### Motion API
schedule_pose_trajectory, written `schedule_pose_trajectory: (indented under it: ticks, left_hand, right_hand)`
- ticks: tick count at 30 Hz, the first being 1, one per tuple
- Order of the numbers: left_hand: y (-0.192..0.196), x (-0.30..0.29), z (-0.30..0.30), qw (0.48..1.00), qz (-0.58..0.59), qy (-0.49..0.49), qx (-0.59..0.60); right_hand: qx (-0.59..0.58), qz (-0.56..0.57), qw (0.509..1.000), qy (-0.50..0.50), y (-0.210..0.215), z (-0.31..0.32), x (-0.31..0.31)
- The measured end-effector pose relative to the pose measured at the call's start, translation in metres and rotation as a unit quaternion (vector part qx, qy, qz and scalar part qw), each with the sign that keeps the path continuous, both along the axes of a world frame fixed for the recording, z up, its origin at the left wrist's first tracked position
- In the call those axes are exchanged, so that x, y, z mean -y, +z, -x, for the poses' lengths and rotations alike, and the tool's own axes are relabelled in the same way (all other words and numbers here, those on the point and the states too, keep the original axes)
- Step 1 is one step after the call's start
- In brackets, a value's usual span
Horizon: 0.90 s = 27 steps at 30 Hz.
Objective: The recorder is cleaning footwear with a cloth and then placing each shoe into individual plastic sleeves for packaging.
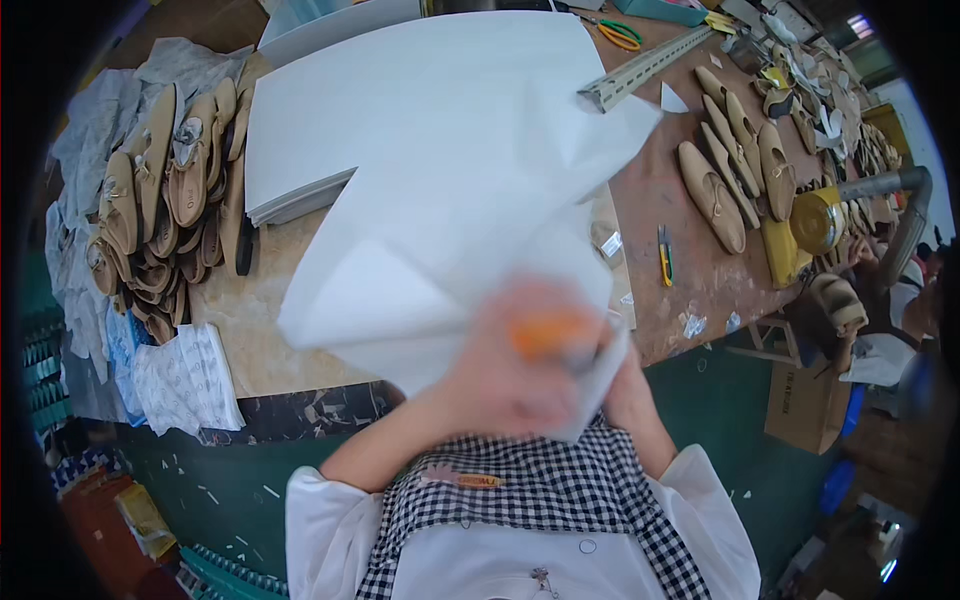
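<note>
A large, thin white paper sheet extends from the thick white paper stack toward the person. Nearer than the stack, the blurred left hand overlaps the sheet beside a blurred orange object; the right hand is partly hidden behind the sheet. I cannot tell whether either grip is clamped. Tan flat shoes are piled left of the stack; yellow-and-black snips lie right of it on the brown tabletop.
</note>
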<state>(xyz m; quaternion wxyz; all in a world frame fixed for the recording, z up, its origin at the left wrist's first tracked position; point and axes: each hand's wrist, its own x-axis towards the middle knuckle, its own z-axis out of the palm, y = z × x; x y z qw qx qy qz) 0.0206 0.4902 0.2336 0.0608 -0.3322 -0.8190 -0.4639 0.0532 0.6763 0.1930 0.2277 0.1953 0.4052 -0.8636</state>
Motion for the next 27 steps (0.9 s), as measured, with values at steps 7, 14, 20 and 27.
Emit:
schedule_pose_trajectory:
  ticks: [7,14,20,27]
  left_hand:
    - [-0.026,0.022,-0.004,0.955,0.042,0.211,-0.202]
    - [-0.029,0.012,0.026,0.943,-0.163,0.192,0.218]
    - [-0.077,0.105,0.099,0.835,0.265,0.467,-0.118]
    - [-0.085,0.105,0.121,0.875,0.223,0.405,-0.145]
  right_hand:
    - [-0.293,-0.139,0.944,0.062,-0.012,0.029,0.015]
    - [-0.413,-0.496,0.763,-0.021,-0.018,0.016,-0.013]
    - [-0.262,-0.387,0.863,-0.191,-0.022,0.020,-0.077]
    - [-0.254,-0.347,0.878,-0.211,-0.035,0.025,-0.057]
